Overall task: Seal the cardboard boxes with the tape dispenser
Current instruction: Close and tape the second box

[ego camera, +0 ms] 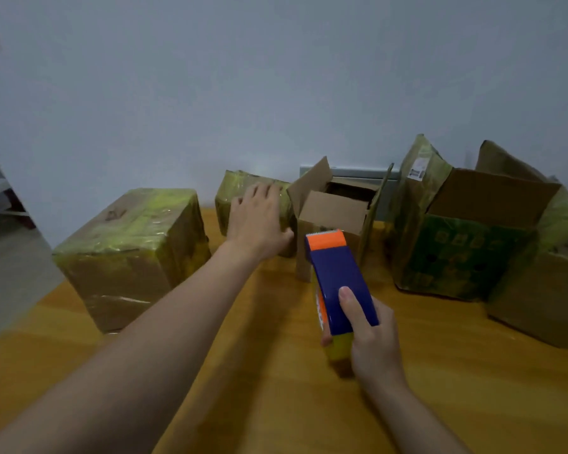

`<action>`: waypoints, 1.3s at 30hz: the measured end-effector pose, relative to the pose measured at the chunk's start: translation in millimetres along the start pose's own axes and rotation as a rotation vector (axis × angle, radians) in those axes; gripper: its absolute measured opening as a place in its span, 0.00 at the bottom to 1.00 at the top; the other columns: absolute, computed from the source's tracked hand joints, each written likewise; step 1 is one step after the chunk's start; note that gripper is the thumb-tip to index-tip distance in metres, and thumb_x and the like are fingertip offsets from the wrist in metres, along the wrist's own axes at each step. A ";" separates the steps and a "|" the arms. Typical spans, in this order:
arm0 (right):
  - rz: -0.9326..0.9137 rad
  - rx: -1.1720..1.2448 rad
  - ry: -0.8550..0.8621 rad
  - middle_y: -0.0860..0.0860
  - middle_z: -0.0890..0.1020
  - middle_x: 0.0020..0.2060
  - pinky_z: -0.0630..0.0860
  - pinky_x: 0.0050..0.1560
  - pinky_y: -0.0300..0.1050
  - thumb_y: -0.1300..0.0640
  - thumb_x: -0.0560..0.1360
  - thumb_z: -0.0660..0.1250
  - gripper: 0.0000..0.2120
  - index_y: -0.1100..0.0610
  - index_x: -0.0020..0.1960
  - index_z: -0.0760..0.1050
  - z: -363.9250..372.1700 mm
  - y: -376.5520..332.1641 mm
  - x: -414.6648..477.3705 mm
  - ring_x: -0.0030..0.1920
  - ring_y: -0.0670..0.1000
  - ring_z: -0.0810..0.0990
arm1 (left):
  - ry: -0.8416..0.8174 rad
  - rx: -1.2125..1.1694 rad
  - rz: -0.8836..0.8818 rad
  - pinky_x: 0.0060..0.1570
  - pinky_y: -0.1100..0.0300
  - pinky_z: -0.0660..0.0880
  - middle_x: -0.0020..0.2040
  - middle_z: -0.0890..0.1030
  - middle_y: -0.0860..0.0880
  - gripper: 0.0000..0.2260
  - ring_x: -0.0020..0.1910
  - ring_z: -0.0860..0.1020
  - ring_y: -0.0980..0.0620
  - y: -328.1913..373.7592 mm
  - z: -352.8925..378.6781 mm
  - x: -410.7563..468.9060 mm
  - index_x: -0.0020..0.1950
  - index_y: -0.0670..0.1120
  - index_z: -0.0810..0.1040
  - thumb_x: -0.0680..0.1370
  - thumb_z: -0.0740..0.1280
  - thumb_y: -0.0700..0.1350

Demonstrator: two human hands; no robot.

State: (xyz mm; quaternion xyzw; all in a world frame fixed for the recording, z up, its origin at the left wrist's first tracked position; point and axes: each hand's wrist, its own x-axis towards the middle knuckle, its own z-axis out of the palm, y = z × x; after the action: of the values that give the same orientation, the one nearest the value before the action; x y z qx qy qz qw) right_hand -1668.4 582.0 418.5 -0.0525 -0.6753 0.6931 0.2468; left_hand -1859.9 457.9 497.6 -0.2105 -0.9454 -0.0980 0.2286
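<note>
In the head view the small open box (333, 211) stands on the counter (259, 371) with its flaps up and unsealed, and everything else is placed from it. Just in front of it the right hand (371, 335) grips the tape dispenser (338, 273). The index finger lies along the blue housing, the other fingers wrap beneath, and the toothed blade (325, 231) points at the box. Just to the left of the box, beside its raised flap, sits a small taped box (236, 188). The left hand (259, 221) rests on it with fingers fairly straight and spread, clasping nothing. Farther left stands a large taped box (128, 247), and to the right a large open box (466, 250) with tall flaps. The main risk, as I judge it, is that tape pulled across the small open box before its flaps are folded flat would wrinkle or bridge a gap. The box also looks light and nothing holds it, so pressing the dispenser on could shove it back or tip it. The left hand is close to the blade's path, so a quick stroke could nick it. Shifting the small taped box could also catch the neighbouring flap.
</note>
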 end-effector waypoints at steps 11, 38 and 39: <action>-0.033 0.033 0.013 0.51 0.84 0.36 0.77 0.31 0.34 0.37 0.73 0.65 0.23 0.58 0.49 0.80 -2.4 9.2 2.4 0.33 0.47 0.82 | -0.218 0.132 0.014 0.62 0.37 0.74 0.69 0.67 0.42 0.41 0.71 0.62 0.37 -14.2 23.2 68.6 0.73 0.47 0.65 0.69 0.78 0.65; 0.100 -0.036 0.032 0.56 0.84 0.37 0.77 0.30 0.37 0.38 0.75 0.65 0.23 0.59 0.50 0.81 -18.1 -24.2 -56.9 0.32 0.52 0.83 | -0.281 0.114 0.244 0.39 0.52 0.72 0.38 0.72 0.53 0.30 0.47 0.69 0.50 -21.3 -84.6 -56.7 0.38 0.52 0.65 0.64 0.73 0.74; 0.098 -0.031 0.046 0.55 0.84 0.38 0.77 0.30 0.37 0.38 0.75 0.65 0.22 0.58 0.50 0.81 -20.3 -26.2 -61.3 0.32 0.52 0.83 | -0.280 0.121 0.266 0.38 0.53 0.71 0.38 0.72 0.54 0.30 0.46 0.70 0.51 -15.4 -88.4 -63.5 0.38 0.52 0.65 0.65 0.72 0.75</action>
State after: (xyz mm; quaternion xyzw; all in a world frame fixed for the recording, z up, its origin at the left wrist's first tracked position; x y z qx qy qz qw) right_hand -1599.6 574.3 426.0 -0.1055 -0.6768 0.6923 0.2272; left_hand -1780.9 396.8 543.7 -0.3312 -0.9359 0.0201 0.1182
